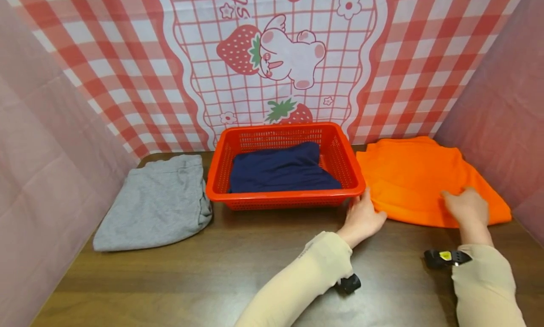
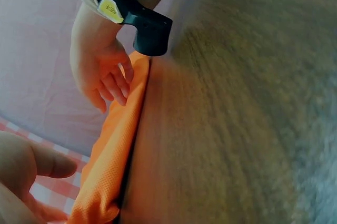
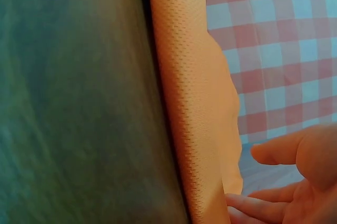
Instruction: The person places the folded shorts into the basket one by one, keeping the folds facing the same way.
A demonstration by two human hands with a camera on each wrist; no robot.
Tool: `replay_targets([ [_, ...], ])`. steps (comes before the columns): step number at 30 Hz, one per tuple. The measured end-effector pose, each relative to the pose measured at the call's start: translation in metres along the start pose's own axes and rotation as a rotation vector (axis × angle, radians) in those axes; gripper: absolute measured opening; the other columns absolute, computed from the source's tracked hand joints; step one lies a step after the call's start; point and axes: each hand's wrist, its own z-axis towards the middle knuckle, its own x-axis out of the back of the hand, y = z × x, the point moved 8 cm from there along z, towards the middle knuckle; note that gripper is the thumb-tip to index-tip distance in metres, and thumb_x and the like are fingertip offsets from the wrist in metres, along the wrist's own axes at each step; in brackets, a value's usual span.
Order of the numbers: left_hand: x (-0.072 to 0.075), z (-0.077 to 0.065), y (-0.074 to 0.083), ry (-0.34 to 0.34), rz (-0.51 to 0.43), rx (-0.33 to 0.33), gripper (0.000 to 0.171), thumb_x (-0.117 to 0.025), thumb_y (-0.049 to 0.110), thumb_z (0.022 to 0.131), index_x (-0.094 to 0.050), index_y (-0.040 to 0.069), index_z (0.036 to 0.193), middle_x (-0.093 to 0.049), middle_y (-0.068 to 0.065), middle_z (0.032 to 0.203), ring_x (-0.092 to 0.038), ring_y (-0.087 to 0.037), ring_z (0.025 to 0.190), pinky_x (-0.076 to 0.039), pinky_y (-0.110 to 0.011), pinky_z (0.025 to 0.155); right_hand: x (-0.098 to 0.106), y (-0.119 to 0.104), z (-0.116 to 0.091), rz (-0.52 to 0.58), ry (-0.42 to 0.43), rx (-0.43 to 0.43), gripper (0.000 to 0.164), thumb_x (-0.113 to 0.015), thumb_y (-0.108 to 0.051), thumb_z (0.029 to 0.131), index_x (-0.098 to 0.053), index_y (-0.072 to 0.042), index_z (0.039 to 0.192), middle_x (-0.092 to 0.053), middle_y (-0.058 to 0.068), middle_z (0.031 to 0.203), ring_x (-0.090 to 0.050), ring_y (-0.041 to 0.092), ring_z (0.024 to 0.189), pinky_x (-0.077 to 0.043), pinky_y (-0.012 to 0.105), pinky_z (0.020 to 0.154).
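A folded orange garment (image 1: 416,180) of textured mesh fabric lies on the table at the right. At its left front corner is my left hand (image 1: 361,218), fingertips by the right front corner of the red basket (image 1: 280,194). In the left wrist view, the thumb (image 2: 55,163) stands apart from the fingers, close to the fabric. Over the garment's right front part is my right hand (image 1: 467,208), slightly blurred. Its fingers (image 3: 263,208) are loosely extended at the cloth, with the thumb apart. Inside the basket lies a folded navy garment (image 1: 280,168).
A folded grey garment (image 1: 157,204) lies left of the basket on the wooden table (image 1: 191,279). Behind stands a checked strawberry-print cloth (image 1: 280,48), with pink cloth walls (image 1: 46,152) at the sides. Dark cameras are strapped to both wrists.
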Motion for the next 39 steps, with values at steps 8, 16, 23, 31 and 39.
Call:
replay_targets([
  [8,-0.006,-0.001,-0.001,-0.024,0.066,-0.008,0.050,-0.065,0.029,0.077,-0.050,0.020,0.125,-0.044,0.002,0.125,-0.053,-0.018,0.102,-0.040,-0.023,0.087,-0.002,-0.001,-0.001,-0.027,0.020,0.033,0.064,-0.038,-0.036,0.092,-0.034,0.020,0.123,-0.035,0.043,0.120,-0.037,0.057,0.098,-0.035,0.058,0.082],
  [16,-0.005,-0.003,0.001,-0.010,0.054,-0.004,0.051,-0.065,0.029,0.076,-0.050,0.015,0.123,-0.041,0.003,0.124,-0.052,-0.018,0.101,-0.041,-0.024,0.085,-0.001,0.012,0.000,-0.014,0.006,-0.039,0.068,-0.037,-0.040,0.090,-0.029,0.019,0.125,-0.021,0.048,0.121,-0.021,0.065,0.108,-0.019,0.068,0.084],
  [23,-0.006,-0.005,0.001,0.001,0.057,-0.009,0.053,-0.066,0.029,0.075,-0.048,0.013,0.123,-0.038,0.003,0.126,-0.048,-0.017,0.108,-0.040,-0.024,0.088,-0.003,0.027,0.001,0.022,-0.067,-0.091,0.084,-0.036,-0.043,0.090,-0.009,0.027,0.128,0.007,0.050,0.129,0.008,0.064,0.120,-0.001,0.072,0.093],
  [31,-0.007,-0.007,0.002,-0.005,0.066,-0.007,0.057,-0.067,0.030,0.075,-0.046,0.012,0.125,-0.039,0.002,0.124,-0.045,-0.017,0.110,-0.038,-0.024,0.090,-0.002,0.035,-0.004,0.040,-0.107,-0.121,0.090,-0.039,-0.039,0.089,0.007,0.027,0.127,0.022,0.048,0.128,0.018,0.062,0.120,-0.002,0.069,0.096],
  [39,-0.009,-0.007,0.001,-0.033,0.089,-0.010,0.052,-0.065,0.032,0.077,-0.048,0.012,0.122,-0.043,0.002,0.116,-0.046,-0.016,0.107,-0.038,-0.024,0.091,0.003,0.038,-0.006,0.005,-0.089,-0.137,0.088,-0.042,-0.035,0.088,0.004,0.029,0.125,-0.003,0.053,0.123,-0.007,0.065,0.114,-0.016,0.069,0.090],
])
